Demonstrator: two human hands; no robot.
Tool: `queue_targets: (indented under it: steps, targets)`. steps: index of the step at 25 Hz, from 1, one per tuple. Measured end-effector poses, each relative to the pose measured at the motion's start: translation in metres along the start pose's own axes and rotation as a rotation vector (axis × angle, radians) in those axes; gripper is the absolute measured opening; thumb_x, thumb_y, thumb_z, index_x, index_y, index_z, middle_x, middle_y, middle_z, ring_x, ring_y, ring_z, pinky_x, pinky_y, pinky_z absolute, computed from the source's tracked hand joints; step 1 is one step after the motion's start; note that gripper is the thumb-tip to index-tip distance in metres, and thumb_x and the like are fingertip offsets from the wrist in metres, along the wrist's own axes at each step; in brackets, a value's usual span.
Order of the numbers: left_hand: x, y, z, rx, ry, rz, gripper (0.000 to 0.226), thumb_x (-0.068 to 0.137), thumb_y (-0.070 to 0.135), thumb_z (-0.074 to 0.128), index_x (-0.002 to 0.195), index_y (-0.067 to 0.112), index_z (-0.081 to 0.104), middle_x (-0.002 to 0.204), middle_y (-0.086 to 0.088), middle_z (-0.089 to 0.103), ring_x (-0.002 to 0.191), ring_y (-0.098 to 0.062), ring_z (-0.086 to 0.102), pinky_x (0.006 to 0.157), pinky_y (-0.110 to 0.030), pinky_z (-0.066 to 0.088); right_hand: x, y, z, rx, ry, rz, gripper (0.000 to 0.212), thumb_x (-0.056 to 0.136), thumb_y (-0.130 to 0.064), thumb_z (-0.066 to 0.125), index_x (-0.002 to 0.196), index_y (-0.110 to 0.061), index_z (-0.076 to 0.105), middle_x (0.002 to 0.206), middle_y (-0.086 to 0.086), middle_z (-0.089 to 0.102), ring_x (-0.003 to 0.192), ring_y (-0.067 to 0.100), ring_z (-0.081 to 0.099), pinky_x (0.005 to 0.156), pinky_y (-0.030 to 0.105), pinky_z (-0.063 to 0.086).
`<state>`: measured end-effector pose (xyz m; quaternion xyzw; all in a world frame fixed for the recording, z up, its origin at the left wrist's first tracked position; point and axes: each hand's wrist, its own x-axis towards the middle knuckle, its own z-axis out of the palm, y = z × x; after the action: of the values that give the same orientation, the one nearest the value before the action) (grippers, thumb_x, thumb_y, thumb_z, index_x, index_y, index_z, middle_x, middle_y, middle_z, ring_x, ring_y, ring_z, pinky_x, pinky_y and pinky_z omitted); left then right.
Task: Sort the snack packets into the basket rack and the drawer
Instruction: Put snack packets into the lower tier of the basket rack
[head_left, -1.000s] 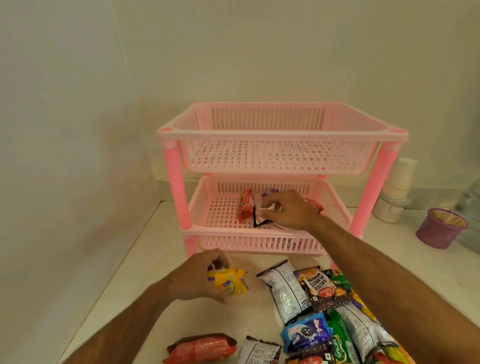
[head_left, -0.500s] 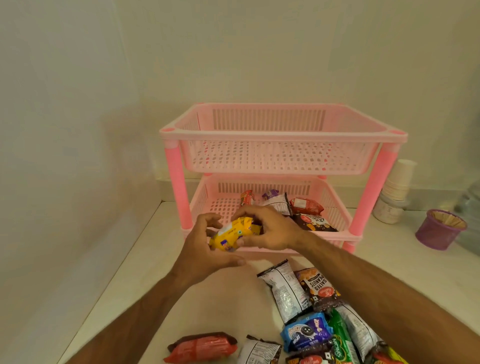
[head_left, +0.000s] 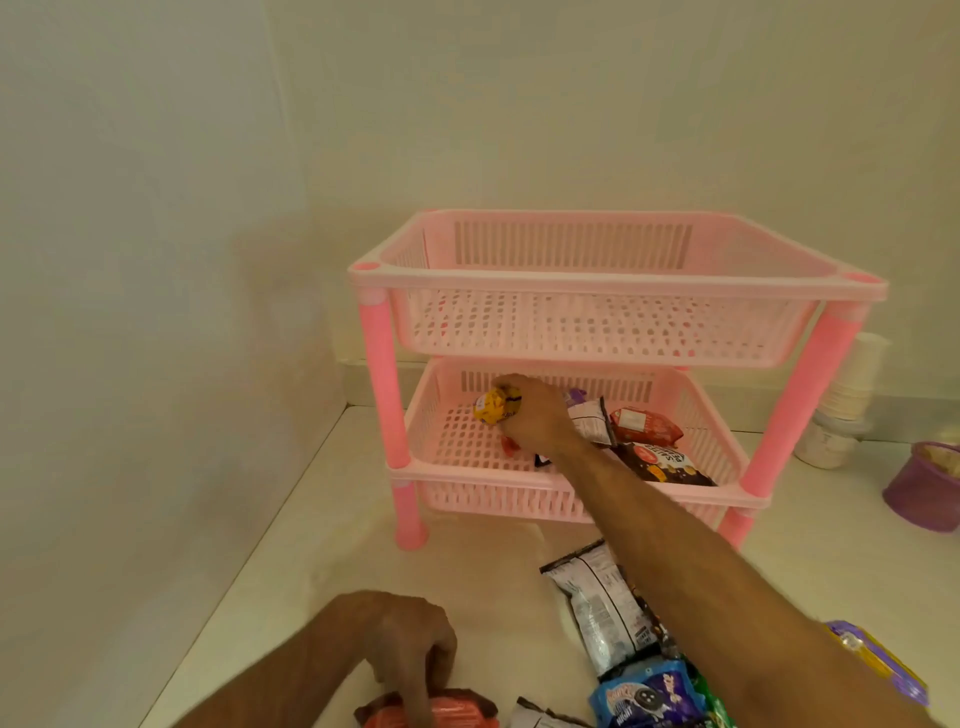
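A pink two-tier basket rack (head_left: 613, 288) stands against the back wall. My right hand (head_left: 535, 415) reaches into its lower basket (head_left: 561, 496) and holds a yellow packet (head_left: 496, 406) near the back left. Red (head_left: 644, 425), white (head_left: 589, 421) and dark peanut (head_left: 662, 464) packets lie in that basket. The upper basket holds nothing. My left hand (head_left: 410, 649) is down at the counter's front with its fingers on a red packet (head_left: 447, 714). More packets (head_left: 602, 608), among them a blue cookie pack (head_left: 647, 699), lie in a pile under my right forearm.
Stacked white paper cups (head_left: 847, 400) and a purple cup (head_left: 922, 486) stand right of the rack. A purple-yellow packet (head_left: 878, 662) lies at the far right. Walls close in the counter on the left and at the back.
My right hand took the yellow packet from my left hand and carried it into the lower basket. My left hand dropped back to the red packet at the front.
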<state>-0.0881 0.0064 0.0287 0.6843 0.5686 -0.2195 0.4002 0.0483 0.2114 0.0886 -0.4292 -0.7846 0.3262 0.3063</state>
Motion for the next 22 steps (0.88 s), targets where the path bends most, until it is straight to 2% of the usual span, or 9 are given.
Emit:
queue_targets:
  steps: [3,7,9,11,13,14,16,19,22]
  targets:
    - [0.001,-0.007,-0.005,-0.040,0.047,-0.007,0.055,0.063,0.056,0.085,0.108,0.030,0.066,0.110,0.009,0.066,0.102,-0.019,0.066,0.088,-0.037,0.057,0.018,-0.002,0.019,-0.203,-0.073,-0.027,0.028,0.072,0.002,0.061,0.097,-0.010,0.064,0.104,0.008,0.066,0.099,0.030,0.062,0.078,0.034,0.051]
    - [0.007,-0.019,-0.006,-0.091,0.164,-0.006,0.057,0.065,0.062,0.082,0.109,0.030,0.064,0.112,0.011,0.061,0.098,-0.012,0.060,0.079,-0.029,0.052,0.031,0.003,0.035,-0.397,-0.332,0.019,0.047,0.084,-0.019,0.068,0.126,-0.011,0.050,0.132,0.010,0.039,0.122,0.030,0.045,0.097,0.033,0.042]
    - [0.010,-0.025,-0.006,-0.116,0.236,0.008,0.054,0.066,0.062,0.081,0.106,0.031,0.062,0.111,0.011,0.059,0.095,-0.010,0.057,0.074,-0.026,0.048,0.033,0.005,0.038,-0.453,-0.392,-0.004,0.016,0.090,-0.027,0.064,0.095,-0.025,0.049,0.127,0.006,0.037,0.128,0.031,0.041,0.098,0.035,0.040]
    - [0.011,-0.028,-0.006,-0.157,0.309,0.028,0.050,0.064,0.062,0.082,0.099,0.035,0.060,0.104,0.014,0.059,0.088,-0.005,0.056,0.069,-0.023,0.047,0.032,0.003,0.036,-0.498,-0.479,0.013,0.029,0.095,-0.033,0.058,0.079,-0.035,0.033,0.151,0.010,0.030,0.149,0.028,0.018,0.110,0.037,0.029]
    - [0.012,-0.029,-0.007,-0.244,0.407,0.051,0.049,0.060,0.063,0.083,0.094,0.037,0.059,0.098,0.015,0.061,0.078,-0.002,0.059,0.061,-0.021,0.049,0.023,0.006,0.030,-0.463,-0.488,0.035,0.016,0.097,-0.040,0.054,0.109,-0.030,0.049,0.166,0.011,0.001,0.153,0.026,0.001,0.118,0.039,0.019]
    - [0.012,-0.028,-0.007,-0.302,0.468,0.064,0.049,0.059,0.061,0.084,0.094,0.036,0.060,0.097,0.014,0.064,0.076,-0.001,0.061,0.059,-0.021,0.053,0.019,0.007,0.026,-0.425,-0.493,0.022,0.044,0.098,-0.042,0.054,0.137,-0.024,0.044,0.166,0.010,-0.005,0.153,0.026,0.000,0.120,0.040,0.015]
    - [0.013,-0.025,-0.010,-0.397,0.619,0.111,0.046,0.060,0.056,0.084,0.095,0.035,0.063,0.095,0.015,0.068,0.079,-0.003,0.066,0.065,-0.023,0.059,0.010,0.004,0.015,-0.282,-0.392,-0.012,0.069,0.098,-0.042,0.056,0.155,-0.019,0.025,0.166,0.008,0.003,0.153,0.024,0.004,0.121,0.039,0.014]
    - [0.013,-0.015,-0.016,-0.501,0.910,0.232,0.041,0.060,0.051,0.085,0.092,0.037,0.065,0.090,0.020,0.069,0.082,-0.002,0.067,0.068,-0.027,0.060,-0.011,-0.012,-0.008,0.001,-0.172,-0.050,0.050,0.090,-0.044,0.068,0.133,-0.019,0.060,0.140,0.002,0.056,0.129,0.021,0.054,0.106,0.039,0.046]
    - [0.011,0.002,-0.026,-0.589,1.197,0.383,0.041,0.060,0.045,0.089,0.092,0.034,0.067,0.087,0.016,0.071,0.076,-0.008,0.069,0.058,-0.024,0.057,-0.041,-0.020,-0.036,0.043,-0.308,-0.146,0.040,0.085,-0.044,0.074,0.119,-0.023,0.069,0.110,-0.004,0.070,0.096,0.009,0.068,0.081,0.035,0.060]
